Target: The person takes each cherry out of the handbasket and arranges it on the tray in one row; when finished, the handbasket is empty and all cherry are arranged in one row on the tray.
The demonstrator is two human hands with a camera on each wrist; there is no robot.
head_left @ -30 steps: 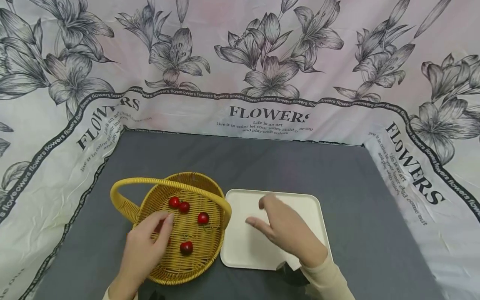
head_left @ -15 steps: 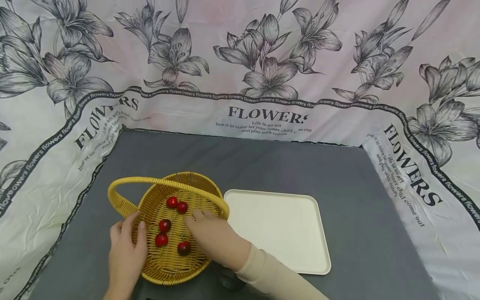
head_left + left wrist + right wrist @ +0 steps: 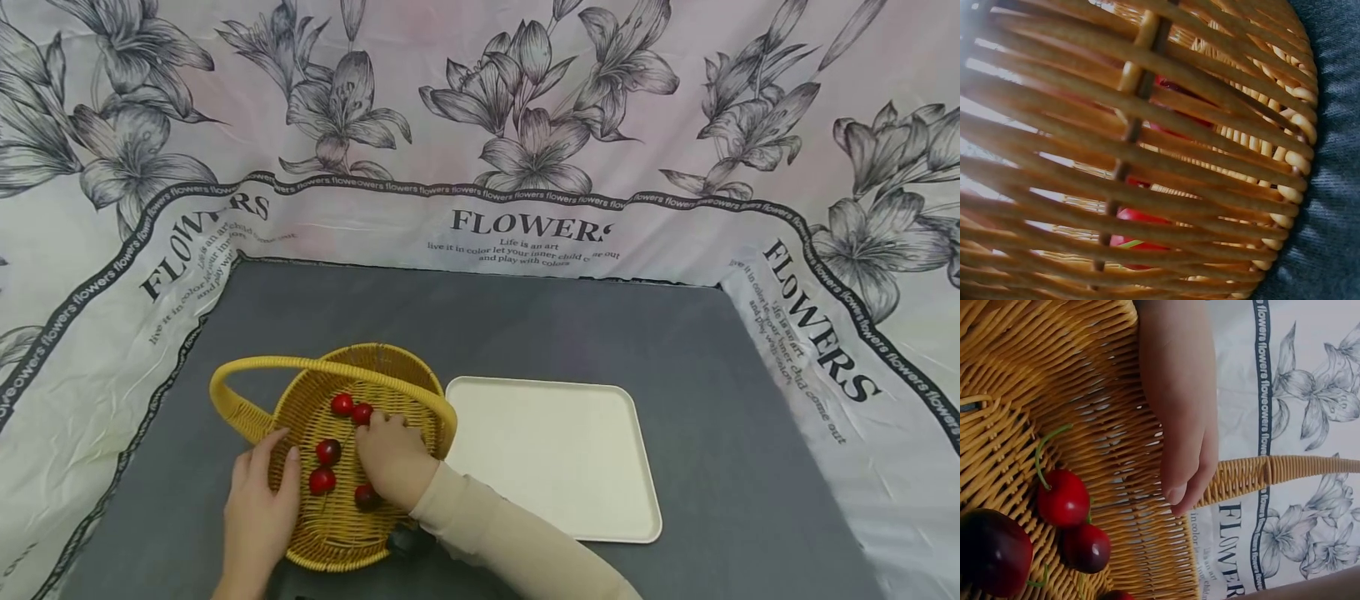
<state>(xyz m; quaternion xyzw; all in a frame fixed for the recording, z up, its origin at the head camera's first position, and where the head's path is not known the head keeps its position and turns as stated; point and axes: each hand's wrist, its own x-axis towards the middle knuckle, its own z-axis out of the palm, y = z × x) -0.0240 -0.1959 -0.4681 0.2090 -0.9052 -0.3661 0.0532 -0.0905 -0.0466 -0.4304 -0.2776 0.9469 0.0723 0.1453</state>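
Note:
A yellow wicker basket (image 3: 341, 554) with an arched handle holds several red cherries. In the head view, two cherries (image 3: 342, 405) lie near the back, two (image 3: 322, 481) on the left and one dark cherry (image 3: 367, 497) near the right wrist. My left hand (image 3: 261, 512) holds the basket's left rim near the handle base, thumb over the rim. My right hand (image 3: 393, 458) reaches into the basket with bent fingers close to a back cherry; the fingertips and anything under them are hidden. Through the weave, the left wrist view shows a cherry (image 3: 1141, 237).
A cream rectangular tray (image 3: 555, 458) lies right of the basket on the dark grey cloth (image 3: 712, 417). Behind stands a flower-printed curtain (image 3: 540, 100). The basket handle (image 3: 337, 367) arches over the back of the basket, beyond my right hand.
My right hand has gone from above the tray into the basket, then slightly left. My left hand has left the cherries inside the basket for the left rim; two cherries there are now uncovered.

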